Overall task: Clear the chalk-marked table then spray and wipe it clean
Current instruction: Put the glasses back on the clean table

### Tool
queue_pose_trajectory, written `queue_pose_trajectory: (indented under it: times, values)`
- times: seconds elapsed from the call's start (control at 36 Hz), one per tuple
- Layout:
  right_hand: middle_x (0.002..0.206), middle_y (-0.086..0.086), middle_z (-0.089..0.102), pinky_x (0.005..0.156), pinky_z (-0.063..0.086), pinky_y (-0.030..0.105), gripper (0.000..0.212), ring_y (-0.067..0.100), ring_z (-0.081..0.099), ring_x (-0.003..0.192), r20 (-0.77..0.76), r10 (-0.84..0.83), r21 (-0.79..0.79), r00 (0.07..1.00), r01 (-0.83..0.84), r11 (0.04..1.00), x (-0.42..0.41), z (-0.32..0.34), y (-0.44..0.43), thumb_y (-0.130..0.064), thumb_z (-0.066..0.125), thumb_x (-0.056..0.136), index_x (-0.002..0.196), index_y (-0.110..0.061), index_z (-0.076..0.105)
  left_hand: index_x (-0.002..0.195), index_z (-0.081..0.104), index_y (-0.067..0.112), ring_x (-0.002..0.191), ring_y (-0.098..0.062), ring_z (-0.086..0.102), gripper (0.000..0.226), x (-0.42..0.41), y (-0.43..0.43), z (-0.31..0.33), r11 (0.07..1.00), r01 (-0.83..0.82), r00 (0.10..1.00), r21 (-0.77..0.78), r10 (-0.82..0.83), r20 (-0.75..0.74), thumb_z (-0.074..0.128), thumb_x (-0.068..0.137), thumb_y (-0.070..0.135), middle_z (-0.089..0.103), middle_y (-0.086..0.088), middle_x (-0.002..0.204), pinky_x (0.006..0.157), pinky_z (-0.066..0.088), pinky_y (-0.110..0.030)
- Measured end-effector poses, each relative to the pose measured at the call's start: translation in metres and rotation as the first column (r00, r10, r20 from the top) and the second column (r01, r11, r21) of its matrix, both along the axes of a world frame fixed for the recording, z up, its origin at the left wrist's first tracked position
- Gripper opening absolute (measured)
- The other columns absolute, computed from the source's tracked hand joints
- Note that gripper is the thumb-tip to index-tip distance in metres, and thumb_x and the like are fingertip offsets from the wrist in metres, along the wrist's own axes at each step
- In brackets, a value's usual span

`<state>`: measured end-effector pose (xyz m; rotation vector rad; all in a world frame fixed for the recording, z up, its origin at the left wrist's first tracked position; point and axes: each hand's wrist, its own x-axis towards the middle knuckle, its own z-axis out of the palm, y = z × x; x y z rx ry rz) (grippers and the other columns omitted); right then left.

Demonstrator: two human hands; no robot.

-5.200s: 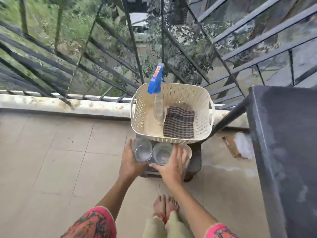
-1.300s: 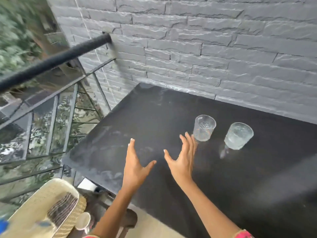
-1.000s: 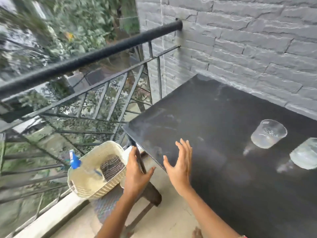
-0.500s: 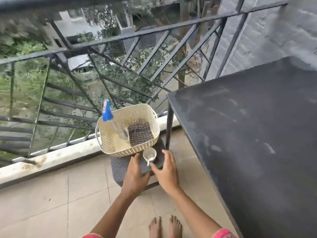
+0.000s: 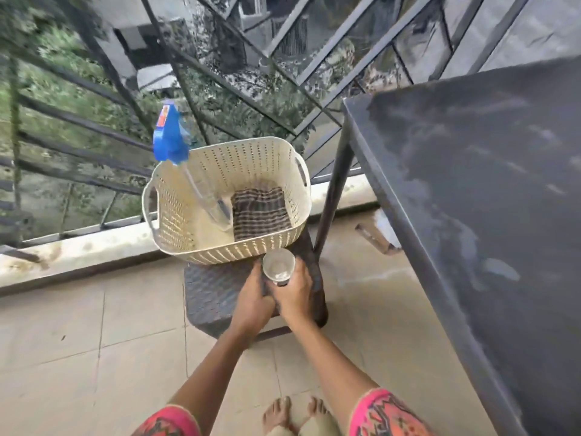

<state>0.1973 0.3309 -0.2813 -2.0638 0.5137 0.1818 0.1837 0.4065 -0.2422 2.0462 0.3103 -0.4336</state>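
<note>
A clear drinking glass (image 5: pixel 279 268) stands on the dark woven stool (image 5: pixel 213 292), just in front of the cream basket (image 5: pixel 220 251). My left hand (image 5: pixel 253 298) and my right hand (image 5: pixel 295 294) cup the glass from either side, fingers curled against it. Inside the basket a blue-headed spray bottle (image 5: pixel 171 138) leans on the left wall, and a striped folded cloth (image 5: pixel 261 212) lies on the bottom. The black table (image 5: pixel 471 215), smeared with white chalk, fills the right side; nothing stands on the part I see.
A metal railing (image 5: pixel 94 121) with a pale low kerb (image 5: pixel 78 250) runs behind the basket. The table leg (image 5: pixel 330 196) stands close to the right of the stool. Beige floor tiles (image 5: pixel 94 341) spread to the left, and my bare feet (image 5: pixel 292 410) are below.
My view swung from the table, where two glasses stood, down to the stool. Both hands came in from apart and closed around the glass on the stool.
</note>
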Motion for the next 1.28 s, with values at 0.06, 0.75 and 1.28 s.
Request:
queue_pose_trajectory:
  times: [0.06, 0.75, 1.28]
  values:
    - [0.123, 0.005, 0.058, 0.091, 0.042, 0.028, 0.068, 0.021, 0.053, 0.116, 0.01, -0.021, 0.022, 1.0, 0.021, 1.0, 0.0, 0.0, -0.001, -0.028, 0.081, 0.069, 0.127, -0.012, 0.049, 0.137, 0.041, 0.022, 0.107, -0.004, 0.047, 0.068, 0.002, -0.003, -0.001, 0.999, -0.037, 0.999, -0.016, 0.037, -0.005, 0.054, 0.078, -0.009, 0.053, 0.009, 0.12, 0.082, 0.033, -0.011]
    - [0.113, -0.004, 0.064, 0.08, 0.045, 0.021, 0.06, 0.014, 0.06, 0.1, 0.491, -0.169, 0.09, 0.854, 0.144, 0.986, -0.05, 0.335, -0.073, -0.029, 0.077, 0.071, 0.121, -0.018, 0.046, 0.12, 0.054, 0.025, 0.116, -0.017, 0.056, 0.061, -0.026, -0.051, 0.288, 0.943, 0.11, 0.887, -0.314, 0.049, 0.459, 0.039, 0.065, 0.002, 0.06, -0.003, 0.122, 0.104, 0.043, -0.041]
    - [0.108, -0.012, 0.06, 0.083, 0.046, 0.019, 0.057, 0.006, 0.056, 0.1, 0.657, -0.651, 0.142, 0.38, 0.785, 0.602, -0.187, 0.433, -0.244, -0.021, 0.078, 0.069, 0.118, -0.023, 0.048, 0.121, 0.058, 0.015, 0.106, -0.01, 0.063, 0.061, -0.105, -0.26, 0.394, 0.596, 0.737, 0.635, -0.317, -0.452, 0.626, 0.04, 0.074, -0.02, 0.066, -0.001, 0.115, 0.084, 0.05, -0.011]
